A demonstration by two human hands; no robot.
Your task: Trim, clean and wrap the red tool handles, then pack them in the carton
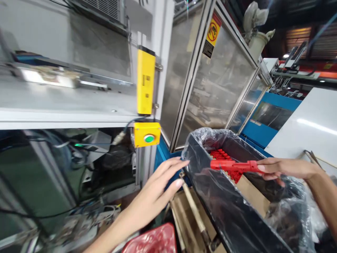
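Observation:
My right hand [281, 169] pinches one end of a long red plastic part [233, 165] and holds it level over a dark bin [223, 207] lined with a clear plastic bag. Several more red plastic parts [223, 156] lie packed in rows inside the bin, on brown cardboard. My left hand [158, 193] is open, fingers stretched out, reaching toward the bin's near left corner and holding nothing. Its fingertips hover just short of the bag's edge.
A machine with clear guard panels [210, 88] stands behind the bin. A yellow box with a green button [147, 135] and a yellow latch housing [145, 81] sit on its frame. Cables fill the open bay at left. A red stool seat [155, 240] is below.

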